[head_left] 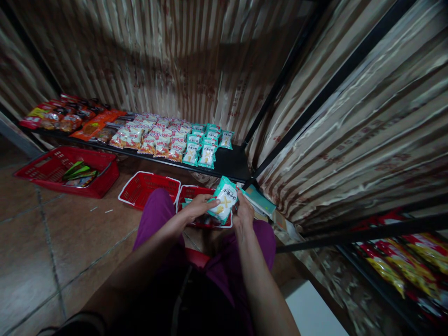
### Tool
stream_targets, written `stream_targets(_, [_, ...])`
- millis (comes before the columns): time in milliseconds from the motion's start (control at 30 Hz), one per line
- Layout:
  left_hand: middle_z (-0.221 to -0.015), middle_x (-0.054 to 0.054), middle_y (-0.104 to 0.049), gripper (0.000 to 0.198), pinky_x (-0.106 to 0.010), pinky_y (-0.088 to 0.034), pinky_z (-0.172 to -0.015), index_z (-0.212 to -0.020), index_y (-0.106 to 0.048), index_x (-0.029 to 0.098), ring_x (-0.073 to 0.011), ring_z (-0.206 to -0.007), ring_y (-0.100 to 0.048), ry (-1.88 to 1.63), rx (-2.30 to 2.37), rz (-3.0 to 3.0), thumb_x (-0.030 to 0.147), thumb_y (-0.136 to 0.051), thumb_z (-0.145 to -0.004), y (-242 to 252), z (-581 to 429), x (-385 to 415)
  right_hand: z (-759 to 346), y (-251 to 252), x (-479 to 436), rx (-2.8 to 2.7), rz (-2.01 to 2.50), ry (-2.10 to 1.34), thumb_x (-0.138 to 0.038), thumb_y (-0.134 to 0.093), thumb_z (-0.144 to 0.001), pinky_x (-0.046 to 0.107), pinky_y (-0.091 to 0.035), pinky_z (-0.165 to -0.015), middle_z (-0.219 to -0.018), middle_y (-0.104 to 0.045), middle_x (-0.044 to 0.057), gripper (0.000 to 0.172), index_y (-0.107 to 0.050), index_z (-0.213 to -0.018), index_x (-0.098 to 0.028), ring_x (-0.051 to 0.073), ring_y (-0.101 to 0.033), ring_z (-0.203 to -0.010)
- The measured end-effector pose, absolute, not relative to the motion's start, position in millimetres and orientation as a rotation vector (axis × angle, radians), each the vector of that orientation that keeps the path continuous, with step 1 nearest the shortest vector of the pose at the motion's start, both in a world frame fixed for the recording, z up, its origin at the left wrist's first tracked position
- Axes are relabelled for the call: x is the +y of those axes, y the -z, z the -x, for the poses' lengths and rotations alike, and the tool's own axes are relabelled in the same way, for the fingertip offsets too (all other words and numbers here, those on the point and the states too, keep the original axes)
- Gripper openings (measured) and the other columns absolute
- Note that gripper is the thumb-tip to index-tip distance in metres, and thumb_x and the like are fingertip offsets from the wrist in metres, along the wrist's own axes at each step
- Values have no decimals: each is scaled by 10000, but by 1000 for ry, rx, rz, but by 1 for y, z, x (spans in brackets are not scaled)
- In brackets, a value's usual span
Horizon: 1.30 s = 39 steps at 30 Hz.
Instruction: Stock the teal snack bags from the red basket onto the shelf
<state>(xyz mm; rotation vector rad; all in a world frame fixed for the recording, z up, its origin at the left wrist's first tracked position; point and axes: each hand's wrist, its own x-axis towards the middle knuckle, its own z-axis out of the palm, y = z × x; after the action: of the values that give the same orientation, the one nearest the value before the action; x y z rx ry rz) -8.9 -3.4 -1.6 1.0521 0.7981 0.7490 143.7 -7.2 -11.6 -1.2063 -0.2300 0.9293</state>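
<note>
Seen from above, a person's bare left forearm (149, 254) and right forearm (261, 275) reach forward, converging between two bent, spread knees (158, 205). The left hand (199, 206) angles inward, its fingers extended in a light grip. The right hand (244, 210) faces it closely, fingers pointing forward, gripping from the opposite side.

I can make out 小鱼小虾 on the held green-and-white packet (225, 198), twelve o'clock from the person (224, 280), and again on the matching packets (208, 154) on the shelf (231, 161) beyond. At eleven, the orange-and-white packets' (161, 145) red characters are too blurred.
</note>
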Motion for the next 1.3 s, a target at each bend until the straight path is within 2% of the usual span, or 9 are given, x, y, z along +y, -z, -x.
stream_targets(300, [-735, -40, -683, 429, -274, -480, -632, -914, -676, 122, -160, -639, -618, -964, 882, -891, 437, -708, -624, 15, -9, -13, -145, 14, 7, -244, 1219, -889, -433, -775, -500, 246, -498, -502, -618, -670, -9, 423, -657, -787, -145, 141, -614, -553])
stream_targets(433, [-707, -39, -680, 396, -260, -470, -625, -888, -680, 115, -158, -644, -612, -1004, 937, -913, 418, -697, -635, 24, -11, -8, -147, 15, 8, -275, 1219, -961, -431, -785, -475, 223, -476, -482, -640, -685, -6, 424, -666, -777, -159, 135, -618, -556])
stream_targets(600, [-709, -41, -678, 408, -258, -469, -615, -881, -662, 98, -150, -623, -600, -1117, 970, -872, 416, -689, -627, 31, -18, 9, -151, 19, 7, -412, 1303, -1118, -555, -698, -585, 196, -474, -523, -851, -720, 9, 474, -666, -924, -226, 135, -657, -688])
stream_targets(700, [-733, -47, -679, 413, -267, -474, -629, -890, -654, 103, -163, -659, -610, -1188, 1007, -874, 427, -678, -636, 32, -24, 22, -153, 29, 5, -519, 1292, -1203, -557, -699, -597, 225, -494, -561, -971, -707, 31, 551, -640, -1046, -244, 161, -666, -757])
stream_targets(967, [-805, -72, -684, 399, -276, -468, -654, -879, -657, 110, -183, -717, -612, -1209, 1104, -916, 437, -649, -652, 36, -41, 50, -167, 62, 13, -499, 1281, -1170, -389, -813, -499, 242, -527, -661, -851, -719, 7, 495, -698, -950, -220, 142, -658, -730])
stream_targets(1167, [-860, -84, -688, 377, -287, -473, -673, -888, -659, 122, -198, -767, -620, -1206, 1116, -883, 424, -648, -662, 32, -53, 60, -176, 60, 23, -479, 1362, -1112, -400, -807, -491, 228, -512, -585, -905, -718, 29, 518, -706, -962, -209, 154, -656, -718])
stream_targets(1300, [-861, -83, -692, 396, -284, -478, -674, -883, -658, 123, -201, -777, -626, -1208, 1116, -860, 446, -662, -654, 31, -59, 70, -182, 60, 31, -521, 1373, -1100, -392, -809, -477, 207, -485, -526, -862, -721, 25, 542, -706, -973, -199, 137, -637, -653])
